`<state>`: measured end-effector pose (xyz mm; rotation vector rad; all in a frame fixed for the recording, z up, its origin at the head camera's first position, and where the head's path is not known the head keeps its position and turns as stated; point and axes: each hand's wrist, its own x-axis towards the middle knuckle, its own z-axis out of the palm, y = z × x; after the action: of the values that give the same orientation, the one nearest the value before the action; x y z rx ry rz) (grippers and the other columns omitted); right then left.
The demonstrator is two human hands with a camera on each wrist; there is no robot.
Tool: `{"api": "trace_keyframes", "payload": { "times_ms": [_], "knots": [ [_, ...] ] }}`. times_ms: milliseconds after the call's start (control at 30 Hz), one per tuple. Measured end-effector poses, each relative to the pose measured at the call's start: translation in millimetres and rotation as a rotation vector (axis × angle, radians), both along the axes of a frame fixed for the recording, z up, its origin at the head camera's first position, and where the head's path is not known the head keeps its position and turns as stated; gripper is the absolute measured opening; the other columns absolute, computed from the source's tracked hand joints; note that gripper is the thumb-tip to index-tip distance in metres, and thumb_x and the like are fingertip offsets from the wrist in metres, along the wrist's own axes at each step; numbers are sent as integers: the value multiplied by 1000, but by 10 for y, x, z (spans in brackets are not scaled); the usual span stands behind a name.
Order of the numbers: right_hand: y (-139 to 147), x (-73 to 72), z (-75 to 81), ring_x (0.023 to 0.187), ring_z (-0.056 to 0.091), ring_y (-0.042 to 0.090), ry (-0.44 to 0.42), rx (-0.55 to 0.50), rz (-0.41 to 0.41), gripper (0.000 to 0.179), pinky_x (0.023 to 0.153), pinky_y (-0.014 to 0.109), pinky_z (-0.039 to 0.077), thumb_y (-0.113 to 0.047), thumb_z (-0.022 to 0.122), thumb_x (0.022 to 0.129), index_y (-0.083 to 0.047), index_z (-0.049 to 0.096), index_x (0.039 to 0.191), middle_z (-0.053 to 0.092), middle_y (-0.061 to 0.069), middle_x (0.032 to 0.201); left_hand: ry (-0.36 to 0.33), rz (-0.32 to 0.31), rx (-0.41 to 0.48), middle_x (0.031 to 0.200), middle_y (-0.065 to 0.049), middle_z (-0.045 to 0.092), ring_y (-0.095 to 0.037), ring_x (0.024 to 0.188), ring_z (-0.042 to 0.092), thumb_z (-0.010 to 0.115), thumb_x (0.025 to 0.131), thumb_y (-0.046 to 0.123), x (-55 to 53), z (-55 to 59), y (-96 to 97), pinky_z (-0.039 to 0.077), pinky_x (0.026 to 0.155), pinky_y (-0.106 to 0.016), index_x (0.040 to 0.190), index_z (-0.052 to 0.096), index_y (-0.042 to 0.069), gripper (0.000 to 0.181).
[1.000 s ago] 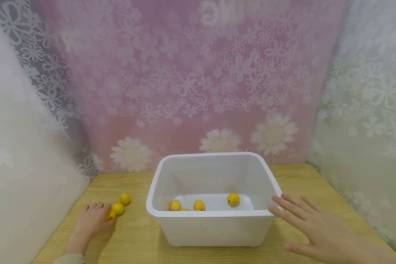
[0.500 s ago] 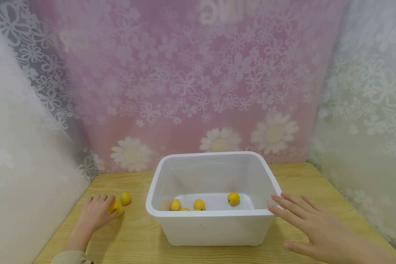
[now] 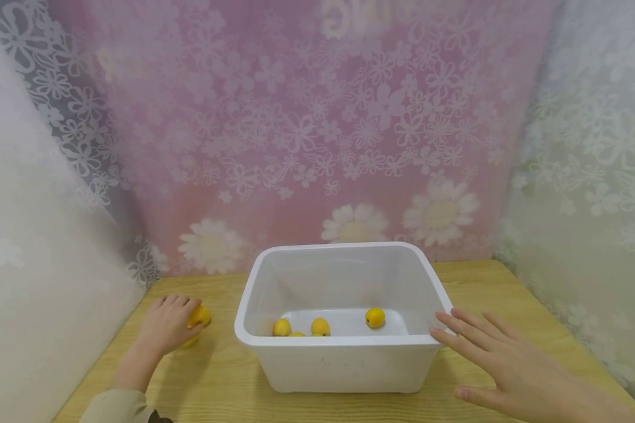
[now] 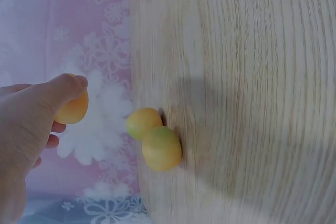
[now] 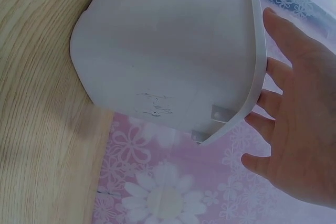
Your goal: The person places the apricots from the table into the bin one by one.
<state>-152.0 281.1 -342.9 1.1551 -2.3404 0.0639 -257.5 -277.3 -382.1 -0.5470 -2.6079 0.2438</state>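
My left hand (image 3: 168, 323) pinches a yellow-orange loquat (image 4: 73, 109) between thumb and fingers, above the left part of the table. Just beyond and below it, two more loquats lie side by side on the wood: a smaller-looking one (image 4: 143, 123) and a greener-topped one (image 4: 161, 150). In the head view the hand partly covers them. At the right, my right hand (image 3: 513, 364) is spread with straight fingers, the fingertips at the rim of a white plastic tub (image 3: 344, 367). Inside the tub lie several loquats, one of them (image 3: 374, 318) alone toward the right.
The tub stands mid-table, its front wall hiding part of the loquats behind it. The wooden table (image 3: 217, 376) ends at a pink floral curtain (image 3: 307, 147) at the back. Pale floral sheets (image 3: 587, 235) hang along both sides.
My left hand has moved forward and to the right with the loquat, now over the other two. The right hand has stayed at the tub's rim.
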Motion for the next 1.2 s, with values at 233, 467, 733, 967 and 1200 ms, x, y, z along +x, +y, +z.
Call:
{"api": "trace_keyframes", "payload": {
  "times_ms": [233, 467, 733, 967, 1200],
  "knots": [
    [-2, -3, -1, 138, 17, 14, 4, 6, 1, 77, 111, 26, -3, -51, 66, 78, -12, 41, 140, 31, 2, 148, 11, -37, 23, 90, -10, 61, -33, 90, 57, 76, 71, 31, 15, 36, 127, 43, 83, -51, 99, 63, 6, 41],
    [9, -13, -22, 138, 17, 15, 14, -9, 11, 77, 111, 27, -3, -52, 65, 78, -11, 43, 139, 34, 5, 146, 42, -72, 37, 90, -9, 61, -32, 89, 57, 78, 69, 30, -14, 68, 173, 43, 84, -51, 97, 63, 6, 40],
    [9, -3, -11, 138, 18, 16, 1, -11, 10, 77, 111, 26, -3, -51, 66, 78, -11, 42, 139, 34, 5, 147, 28, -73, 44, 89, -8, 60, -32, 89, 56, 77, 71, 31, -15, 165, 247, 42, 85, -50, 96, 61, 7, 38],
    [4, 1, -11, 139, 16, 16, 1, -7, 11, 78, 111, 26, -4, -50, 67, 77, -11, 41, 140, 33, 6, 147, 121, -145, 55, 85, -8, 60, -31, 82, 55, 78, 66, 29, -28, 273, 325, 44, 75, -47, 91, 60, 7, 39],
    [4, 3, -3, 139, 15, 15, -18, -7, 5, 78, 110, 25, -5, -49, 68, 77, -12, 40, 140, 33, 6, 147, 128, -149, 42, 78, -5, 54, -30, 80, 54, 77, 68, 29, -48, 445, 406, 44, 77, -47, 88, 58, 8, 34]
  ]
}}
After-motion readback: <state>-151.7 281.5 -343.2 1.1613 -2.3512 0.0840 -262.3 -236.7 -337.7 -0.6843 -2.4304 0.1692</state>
